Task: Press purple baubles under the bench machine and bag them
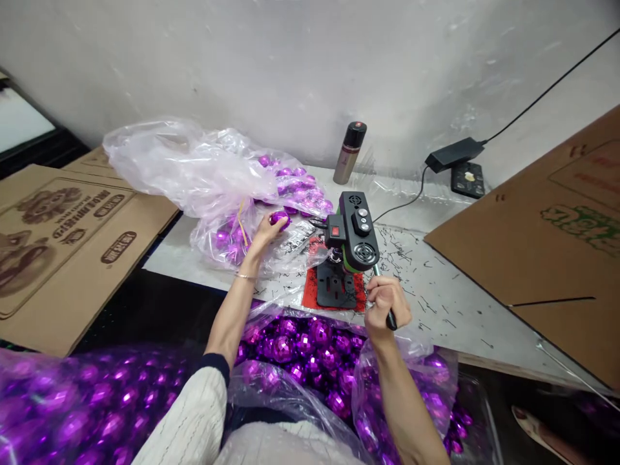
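Observation:
My left hand [269, 230] is closed on a shiny purple ball [280, 220] beside the clear plastic bag [179, 161] of purple balls. To its right stands a small black bench machine [359, 229] with a red switch and a black base plate, on a red sheet [310, 294]. My right hand [387, 303] is wrapped round the black-ended lever [391, 319] at the machine's right side. Below the table edge, near my body, an open clear bag holds many faceted purple balls [310, 349].
A spray can [349, 153] stands by the wall. A black power adapter [454, 155] and its cable lie at the back right. Cardboard boxes flank the table, left [72, 239] and right [542, 258]. Dark bits litter the tabletop [436, 310]. More purple balls [87, 407] fill the lower left.

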A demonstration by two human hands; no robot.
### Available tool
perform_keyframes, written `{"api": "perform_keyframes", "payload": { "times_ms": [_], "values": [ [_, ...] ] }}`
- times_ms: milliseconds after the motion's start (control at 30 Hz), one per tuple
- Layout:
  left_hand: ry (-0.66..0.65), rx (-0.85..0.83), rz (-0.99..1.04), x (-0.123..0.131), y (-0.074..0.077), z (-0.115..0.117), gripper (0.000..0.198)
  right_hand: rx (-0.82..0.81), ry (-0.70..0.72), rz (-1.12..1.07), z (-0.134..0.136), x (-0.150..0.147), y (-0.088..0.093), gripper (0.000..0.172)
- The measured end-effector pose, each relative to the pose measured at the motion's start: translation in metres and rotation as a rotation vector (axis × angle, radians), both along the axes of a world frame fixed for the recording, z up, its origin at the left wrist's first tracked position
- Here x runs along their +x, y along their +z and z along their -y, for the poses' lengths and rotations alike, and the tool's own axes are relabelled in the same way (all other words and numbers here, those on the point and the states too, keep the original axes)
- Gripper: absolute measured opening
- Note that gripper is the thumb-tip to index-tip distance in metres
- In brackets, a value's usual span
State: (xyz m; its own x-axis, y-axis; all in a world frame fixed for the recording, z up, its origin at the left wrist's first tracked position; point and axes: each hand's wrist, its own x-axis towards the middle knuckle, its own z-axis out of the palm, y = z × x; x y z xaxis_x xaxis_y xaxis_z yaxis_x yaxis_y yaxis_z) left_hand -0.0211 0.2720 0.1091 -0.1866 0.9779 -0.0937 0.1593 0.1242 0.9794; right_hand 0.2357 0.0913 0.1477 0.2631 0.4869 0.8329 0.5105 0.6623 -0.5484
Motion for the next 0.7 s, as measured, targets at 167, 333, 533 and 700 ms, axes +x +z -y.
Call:
{"api": "perform_keyframes", "payload": {
  "times_ms": [167, 333, 533, 700],
  "values": [
    [-0.307, -0.069, 0.39, 0.022, -0.015, 0.074, 0.053, -0.01, -0.024, -0.013, -0.002, -0.003, 0.01, 0.044],
    [-0.406, -0.018, 0.283, 0.06, -0.035, 0.116, 0.058, -0.004, 0.005, -0.011, -0.003, -0.002, 0.014, 0.041],
    [-0.381, 0.139, -0.052, 0.087, -0.052, 0.129, 0.07, 0.004, 0.009, 0.033, -0.003, 0.001, 0.012, 0.038],
    [-0.363, 0.274, -0.286, 0.094, -0.053, 0.135, 0.065, -0.01, 0.011, 0.042, -0.001, 0.002, 0.008, 0.037]
  ]
}}
